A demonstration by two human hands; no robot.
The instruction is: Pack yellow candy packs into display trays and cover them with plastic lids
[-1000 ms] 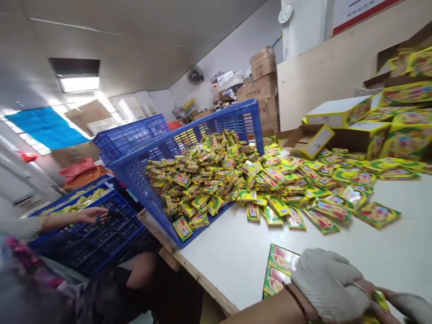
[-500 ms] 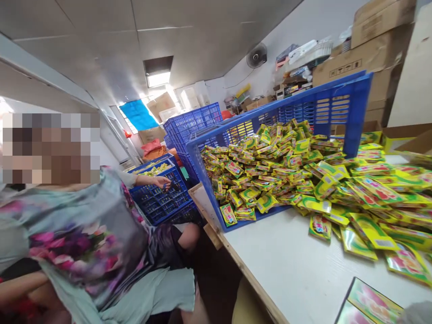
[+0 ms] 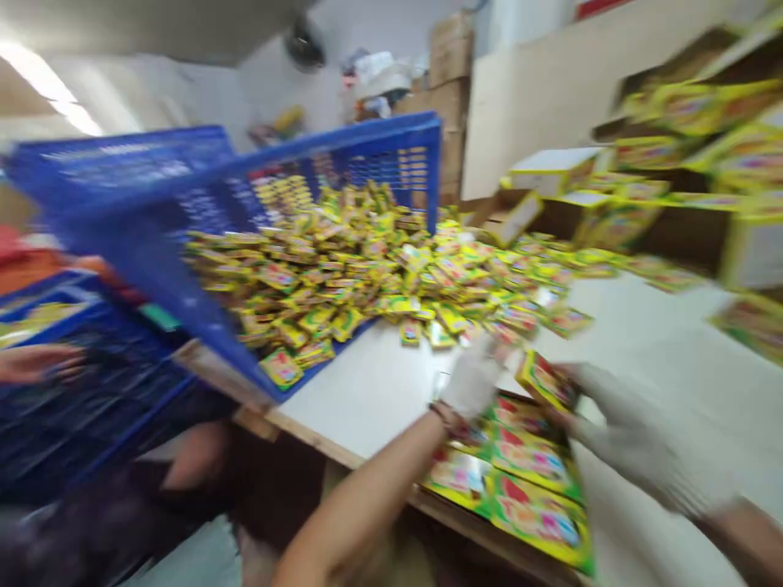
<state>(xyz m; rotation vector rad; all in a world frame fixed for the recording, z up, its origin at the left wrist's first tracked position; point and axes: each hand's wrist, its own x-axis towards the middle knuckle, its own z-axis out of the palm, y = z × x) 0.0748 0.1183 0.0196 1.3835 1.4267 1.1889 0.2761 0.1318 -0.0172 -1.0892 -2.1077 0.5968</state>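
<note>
My right hand [image 3: 652,440], in a white knitted glove, grips a small flat yellow box [image 3: 546,381] between thumb and fingers. It holds the box tilted over the right side of a block of similar boxes [image 3: 537,520], set in rows at the table's near edge. My left hand [image 3: 474,379], also gloved, is just left of that block, its fingers pointing at the near edge of the loose pile [image 3: 348,269]. Motion smears those fingers, so whether they hold anything is unclear. A dark band circles the left wrist.
A blue plastic crate [image 3: 201,326] lies tipped on the white table [image 3: 348,391], small boxes spilling out. Open cartons [image 3: 679,220] with yellow boxes stand at the right. A co-worker's hand [image 3: 40,363] is at the far left, beside another blue crate [image 3: 79,408].
The view has swung right, so the co-worker is mostly out of frame. Both my gloved hands now show, the right one with a small box; earlier only a grey-white patch showed at the corner.
</note>
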